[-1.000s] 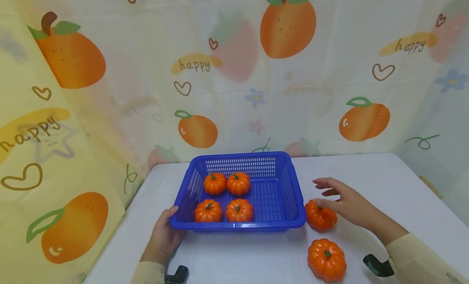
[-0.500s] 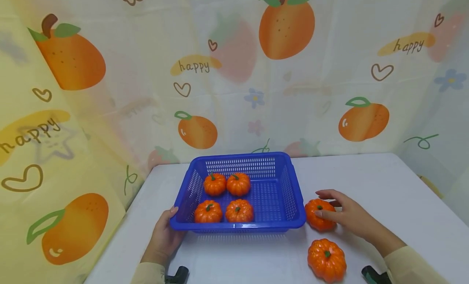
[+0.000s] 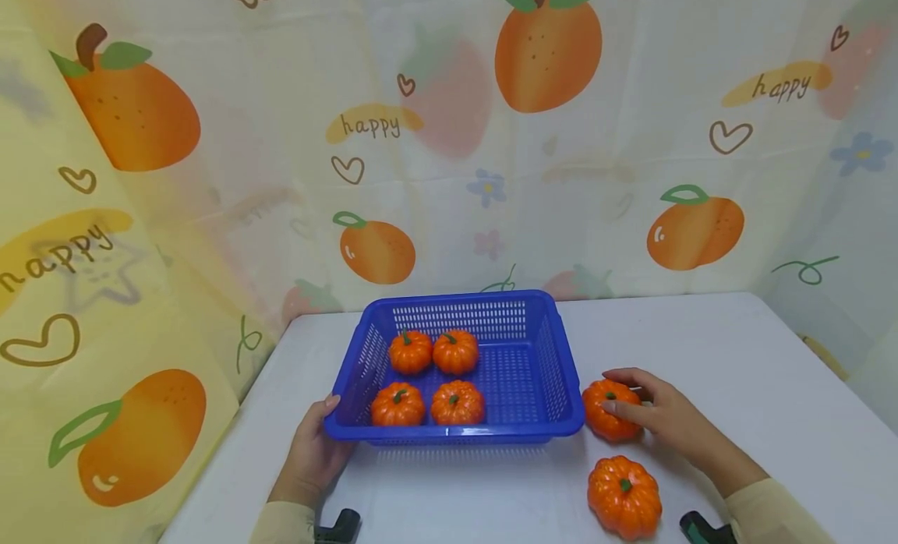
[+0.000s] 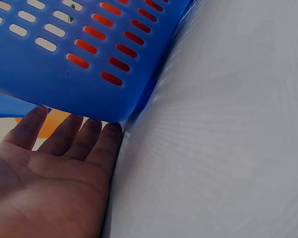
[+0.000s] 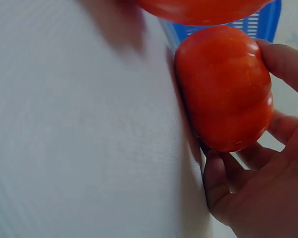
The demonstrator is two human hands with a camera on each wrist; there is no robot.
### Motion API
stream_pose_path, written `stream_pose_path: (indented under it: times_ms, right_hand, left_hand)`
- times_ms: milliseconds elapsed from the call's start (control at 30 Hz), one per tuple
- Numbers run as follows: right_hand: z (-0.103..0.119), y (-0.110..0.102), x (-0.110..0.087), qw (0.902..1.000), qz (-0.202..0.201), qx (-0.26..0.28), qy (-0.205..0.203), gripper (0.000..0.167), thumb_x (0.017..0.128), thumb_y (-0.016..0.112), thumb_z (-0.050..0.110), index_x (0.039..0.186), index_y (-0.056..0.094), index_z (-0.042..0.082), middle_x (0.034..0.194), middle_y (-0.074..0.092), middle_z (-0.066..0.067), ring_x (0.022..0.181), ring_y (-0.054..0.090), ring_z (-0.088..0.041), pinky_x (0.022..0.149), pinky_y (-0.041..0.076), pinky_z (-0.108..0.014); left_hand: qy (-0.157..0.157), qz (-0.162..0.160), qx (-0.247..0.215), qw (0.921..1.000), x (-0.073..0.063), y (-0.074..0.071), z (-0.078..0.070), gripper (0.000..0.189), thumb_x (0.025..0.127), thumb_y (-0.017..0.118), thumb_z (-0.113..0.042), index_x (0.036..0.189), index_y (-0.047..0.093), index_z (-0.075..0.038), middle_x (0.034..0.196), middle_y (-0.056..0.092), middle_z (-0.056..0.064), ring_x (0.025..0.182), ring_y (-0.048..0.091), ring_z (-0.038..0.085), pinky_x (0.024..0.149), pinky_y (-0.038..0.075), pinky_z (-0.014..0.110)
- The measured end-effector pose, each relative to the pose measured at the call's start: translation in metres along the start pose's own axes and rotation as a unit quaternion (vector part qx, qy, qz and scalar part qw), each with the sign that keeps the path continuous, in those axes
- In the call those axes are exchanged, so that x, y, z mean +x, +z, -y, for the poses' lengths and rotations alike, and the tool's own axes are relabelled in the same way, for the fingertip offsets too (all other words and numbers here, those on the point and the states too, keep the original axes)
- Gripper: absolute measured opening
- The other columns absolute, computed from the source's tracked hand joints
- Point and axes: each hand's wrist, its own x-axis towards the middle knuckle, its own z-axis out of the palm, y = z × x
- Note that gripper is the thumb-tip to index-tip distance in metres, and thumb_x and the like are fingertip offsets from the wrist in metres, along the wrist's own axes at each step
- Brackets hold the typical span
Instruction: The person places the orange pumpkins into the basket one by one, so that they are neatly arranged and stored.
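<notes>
A blue plastic basket (image 3: 456, 432) with slotted walls stands on the white table, holding several small orange pumpkins (image 3: 397, 405) with green stems. At its near left corner my left hand (image 3: 316, 443) holds the edge, thumb at the rim; the fingers (image 4: 97, 141) reach along the outer wall in the left wrist view. Just right of the basket, my right hand (image 3: 666, 415) grips another pumpkin (image 3: 609, 411), thumb on the near side and fingers round the far side. In the right wrist view this pumpkin (image 5: 226, 89) sits right at the table surface.
One more pumpkin (image 3: 624, 497) lies on the table (image 3: 463, 501) nearer to me, below the right hand. Behind the table hangs a fruit-printed cloth (image 3: 449, 217), which also covers the left side. A dark strap piece shows at each wrist.
My right hand has come down from above the pumpkin beside the basket and its fingers have closed round it. The left hand and the basket have stayed in place.
</notes>
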Motion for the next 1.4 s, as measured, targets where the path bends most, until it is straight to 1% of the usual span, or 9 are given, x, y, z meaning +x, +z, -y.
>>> stream_pose_path:
  times_ms: [133, 300, 433, 533, 600, 767, 1067, 1233, 1400]
  right_hand:
    - [-0.003, 0.001, -0.001, 0.9999, -0.004, 0.011, -0.001, 0.067, 0.103, 0.075, 0.041, 0.154, 0.055, 0.002, 0.148, 0.060, -0.021, 0.129, 0.056, -0.040, 0.101, 0.054, -0.056]
    - [-0.011, 0.002, -0.003, 0.9997, -0.006, 0.020, -0.010, 0.064, 0.104, 0.074, 0.038, 0.154, 0.055, 0.003, 0.147, 0.061, -0.019, 0.125, 0.058, -0.035, 0.093, 0.054, -0.043]
    - [-0.015, 0.003, -0.003, 0.9996, -0.009, 0.019, -0.019, 0.062, 0.105, 0.074, 0.036, 0.154, 0.055, 0.004, 0.147, 0.061, -0.018, 0.125, 0.058, -0.035, 0.095, 0.054, -0.046]
    - [-0.014, 0.004, -0.003, 0.9994, -0.009, 0.022, -0.024, 0.061, 0.105, 0.074, 0.035, 0.155, 0.055, 0.005, 0.148, 0.060, -0.019, 0.126, 0.057, -0.036, 0.098, 0.053, -0.048]
    - [-0.013, 0.005, -0.003, 0.9993, -0.009, 0.025, -0.026, 0.061, 0.105, 0.074, 0.034, 0.154, 0.055, 0.005, 0.148, 0.060, -0.019, 0.127, 0.057, -0.036, 0.099, 0.052, -0.048]
    - [-0.013, 0.007, -0.004, 0.9990, -0.011, 0.031, -0.029, 0.059, 0.105, 0.074, 0.034, 0.154, 0.055, 0.006, 0.148, 0.060, -0.019, 0.128, 0.057, -0.036, 0.098, 0.052, -0.043]
    - [-0.015, 0.008, -0.002, 0.9991, -0.018, 0.029, -0.026, 0.063, 0.105, 0.074, 0.037, 0.156, 0.055, 0.006, 0.149, 0.059, -0.020, 0.124, 0.058, -0.034, 0.092, 0.055, -0.039]
    - [-0.017, 0.006, -0.002, 0.9991, -0.028, 0.021, -0.024, 0.063, 0.105, 0.074, 0.037, 0.156, 0.055, 0.006, 0.149, 0.059, -0.020, 0.124, 0.058, -0.033, 0.092, 0.054, -0.040]
    - [-0.016, 0.003, -0.003, 0.9989, -0.034, 0.028, -0.020, 0.063, 0.104, 0.074, 0.036, 0.157, 0.055, 0.006, 0.150, 0.058, -0.021, 0.118, 0.059, -0.033, 0.085, 0.055, -0.040]
  left_hand:
    - [0.003, 0.002, 0.002, 1.0000, 0.001, 0.000, 0.000, 0.074, 0.109, 0.043, -0.040, 0.170, 0.024, -0.003, 0.171, 0.032, 0.019, 0.146, 0.043, 0.027, 0.110, 0.046, 0.030]
    - [0.009, 0.005, -0.002, 0.9999, 0.001, 0.001, 0.002, 0.073, 0.109, 0.042, -0.040, 0.168, 0.026, 0.000, 0.164, 0.043, 0.015, 0.141, 0.049, 0.025, 0.110, 0.046, 0.031]
    - [0.016, 0.013, -0.008, 0.9998, 0.000, 0.000, 0.002, 0.074, 0.110, 0.041, -0.039, 0.168, 0.023, 0.004, 0.155, 0.054, 0.007, 0.138, 0.052, 0.023, 0.111, 0.044, 0.032]
    - [0.020, 0.016, -0.012, 0.9996, -0.001, -0.001, 0.002, 0.074, 0.110, 0.040, -0.038, 0.168, 0.021, 0.005, 0.150, 0.058, 0.003, 0.137, 0.052, 0.022, 0.111, 0.044, 0.032]
    - [0.019, 0.015, -0.012, 0.9996, -0.001, -0.001, 0.002, 0.074, 0.110, 0.039, -0.038, 0.168, 0.022, 0.004, 0.150, 0.058, 0.003, 0.137, 0.052, 0.023, 0.111, 0.044, 0.032]
    - [0.012, 0.003, -0.003, 0.9999, -0.001, -0.001, 0.001, 0.073, 0.109, 0.040, -0.039, 0.169, 0.025, 0.001, 0.159, 0.049, 0.010, 0.140, 0.049, 0.024, 0.111, 0.044, 0.031]
    - [0.006, -0.004, 0.003, 1.0000, 0.000, -0.001, 0.002, 0.072, 0.109, 0.040, -0.039, 0.169, 0.026, -0.001, 0.167, 0.039, 0.017, 0.141, 0.049, 0.023, 0.111, 0.044, 0.030]
    - [0.009, -0.003, 0.006, 0.9999, -0.001, 0.000, 0.001, 0.072, 0.110, 0.040, -0.040, 0.169, 0.027, -0.001, 0.166, 0.040, 0.017, 0.142, 0.048, 0.025, 0.111, 0.045, 0.031]
    - [0.013, 0.000, 0.006, 0.9999, -0.001, 0.001, 0.000, 0.072, 0.110, 0.040, -0.040, 0.169, 0.027, -0.001, 0.164, 0.044, 0.013, 0.143, 0.047, 0.025, 0.111, 0.045, 0.031]
